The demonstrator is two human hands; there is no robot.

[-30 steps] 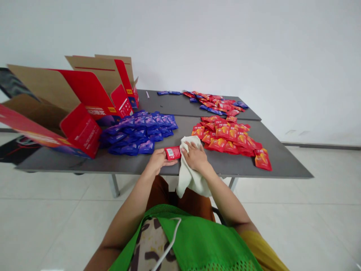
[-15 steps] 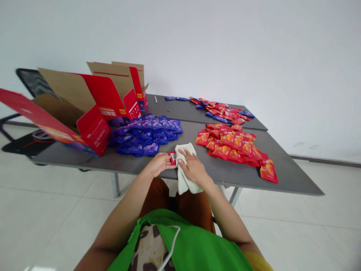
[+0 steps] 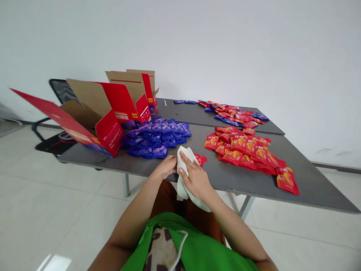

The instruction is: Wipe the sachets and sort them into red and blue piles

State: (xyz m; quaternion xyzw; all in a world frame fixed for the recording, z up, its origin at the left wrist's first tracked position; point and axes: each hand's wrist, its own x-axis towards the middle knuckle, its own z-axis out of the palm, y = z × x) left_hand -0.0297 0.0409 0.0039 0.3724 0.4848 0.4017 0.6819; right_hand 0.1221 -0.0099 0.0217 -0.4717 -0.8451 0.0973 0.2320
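Observation:
My right hand (image 3: 194, 176) presses a folded white cloth (image 3: 184, 190) with its thumb and fingers over the top, and the cloth's lower end hangs past the table's front edge. From under the cloth's right side sticks the end of a red pouch (image 3: 201, 160); the rest of it is covered. Curled at the cloth's left edge, my left hand (image 3: 168, 166) is closed on the covered end of this pouch, its fingertips partly hidden. Beyond my left hand lies a pile of blue-purple pouches (image 3: 158, 135). To the right is a heap of red-orange pouches (image 3: 248, 148).
Open red cardboard boxes (image 3: 109, 130) stand on the left of the grey table (image 3: 225, 180), flaps up. At the back is a mixed heap of red and blue pouches (image 3: 234, 114). A black chair (image 3: 50, 145) is beyond the left end, and a white wall (image 3: 225, 49) behind.
The red pouch's end now shows right of the cloth, where before a labelled part showed on the left, in my left hand. The view has shifted left, so the table appears further right.

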